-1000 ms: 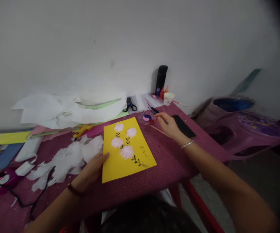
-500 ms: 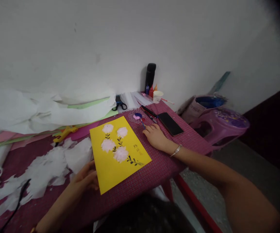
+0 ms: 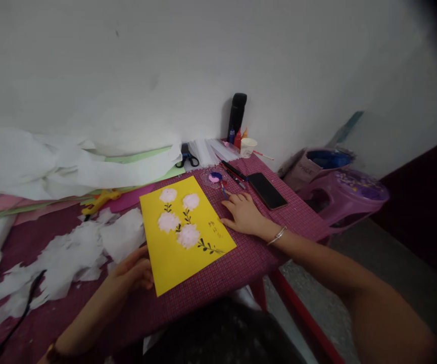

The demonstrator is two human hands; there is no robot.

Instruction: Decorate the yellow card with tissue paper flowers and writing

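A yellow sheet of paper (image 3: 176, 268) lies on the table, with pale pink flowers, dark leafy stems and small written characters on it. My left hand (image 3: 133, 268) is at its left edge, fingers curled, the fingertips partly hidden by the sheet. My right hand (image 3: 246, 215) rests palm down by the right edge, fingers apart, with the thumb stretched to the paper. Just beyond its index finger a thin paintbrush (image 3: 224, 187) leans on a clear palette (image 3: 206, 178) that carries pink, dark blue and red paint.
A phone (image 3: 267, 190), pens (image 3: 235, 171), scissors (image 3: 187, 156), a paper cup (image 3: 248, 147) and paint bottles (image 3: 238, 139) stand or lie at the right and back. Torn white paper (image 3: 70, 253) and a yellow glue gun (image 3: 102, 201) are on the left. A pink stool (image 3: 328, 197) stands beyond the table (image 3: 301, 222).
My right thumb has spread from the fingers to the paper's right edge, and the fingers have come off the brush. My left hand stays at the left edge. The view has shifted slightly.
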